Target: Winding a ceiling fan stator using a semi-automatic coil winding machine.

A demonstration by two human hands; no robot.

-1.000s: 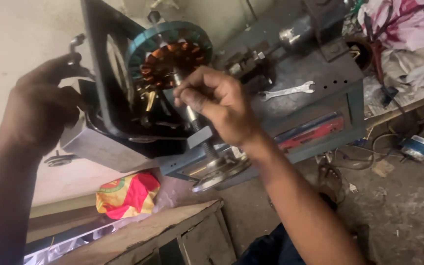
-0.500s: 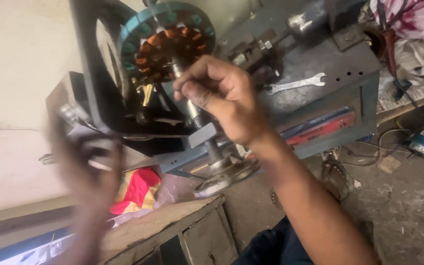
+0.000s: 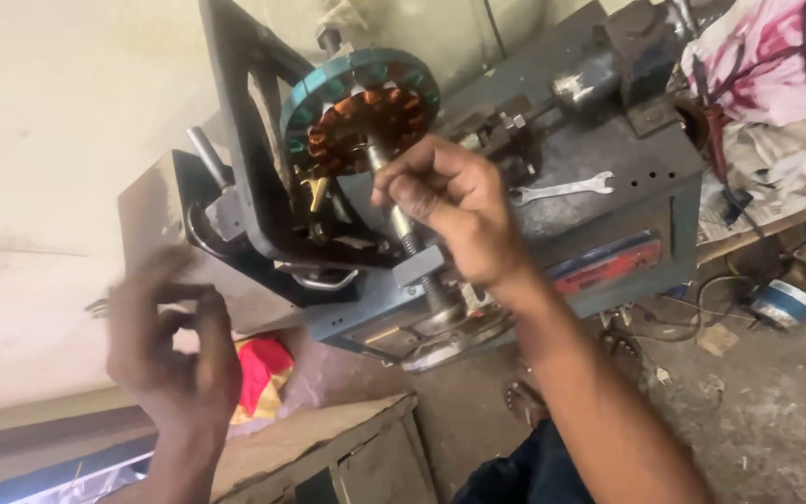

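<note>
Nearest to me, my left hand (image 3: 174, 359) is hanging in the air below the machine, blurred, fingers loosely curled and holding nothing that I can make out. A second ago it was resting up against the dark frame at the left of the machine; half a second ago it was already dropping away. So the frame is standing unsupported by that hand now, and all contact with the work is coming from the other side.

My right hand (image 3: 450, 205) is staying where it was, fingers pinched narrow around the steel shaft (image 3: 403, 229) that is running down from the stator (image 3: 361, 117), the ring of copper windings inside a teal rim. The stator is sitting mounted high on the dark frame (image 3: 244, 177), tilted toward me, with the shaft passing below my fingers into a grey block.

Behind my right hand, an open-ended spanner (image 3: 562, 189) is lying flat on the grey machine bed (image 3: 608, 149), well apart from both hands. Below, a red and yellow cloth (image 3: 263, 373) is lying beside a wooden bench (image 3: 328, 439).
</note>
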